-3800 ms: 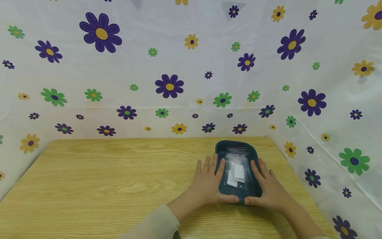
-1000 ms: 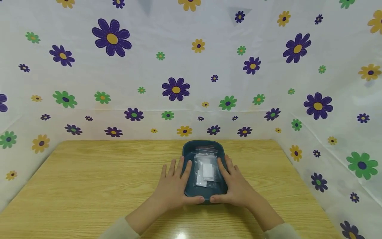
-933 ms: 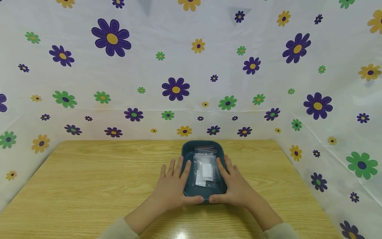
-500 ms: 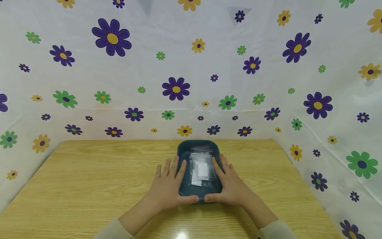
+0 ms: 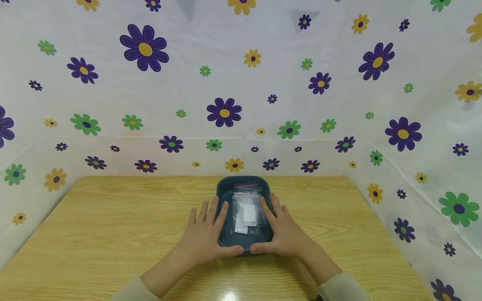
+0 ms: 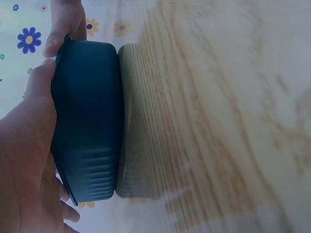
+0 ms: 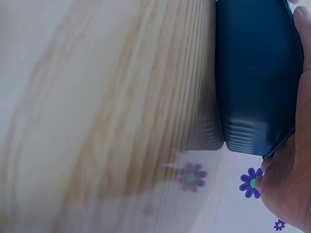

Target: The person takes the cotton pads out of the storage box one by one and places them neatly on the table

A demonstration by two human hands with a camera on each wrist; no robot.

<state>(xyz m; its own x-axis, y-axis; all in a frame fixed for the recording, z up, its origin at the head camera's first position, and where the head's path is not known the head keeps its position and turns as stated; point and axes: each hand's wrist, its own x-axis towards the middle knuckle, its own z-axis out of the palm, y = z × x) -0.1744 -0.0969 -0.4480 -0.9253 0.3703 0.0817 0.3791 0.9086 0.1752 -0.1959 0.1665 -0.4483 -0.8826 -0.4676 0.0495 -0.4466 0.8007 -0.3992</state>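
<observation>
A dark teal plastic tub [image 5: 244, 241] stands on the table at the middle of the head view. Inside it lie clear zip-lock bags [image 5: 246, 209] with white pieces in them. My left hand [image 5: 201, 240] lies along the tub's left side, fingers spread and straight, thumb at the near rim. Mirroring it on the right side is my right hand [image 5: 286, 236], its thumb close to the left one. In the left wrist view, the tub's near wall [image 6: 87, 111] rises from the tabletop with the left thumb along its rim. The right wrist view shows my palm [image 7: 291, 179] against the rim.
The pale wood-grain table [image 5: 124, 225] stretches out on both sides of the tub. A white sheet [image 5: 180, 88] printed with purple, green and yellow flowers hangs behind it and along the sides. The tub's far end is near the table's back edge.
Both hands have slid the tub leftward over the table, from the right side to the middle, turning it straighter. The bags have travelled inside it. The hands keep their spread-fingered pose.
</observation>
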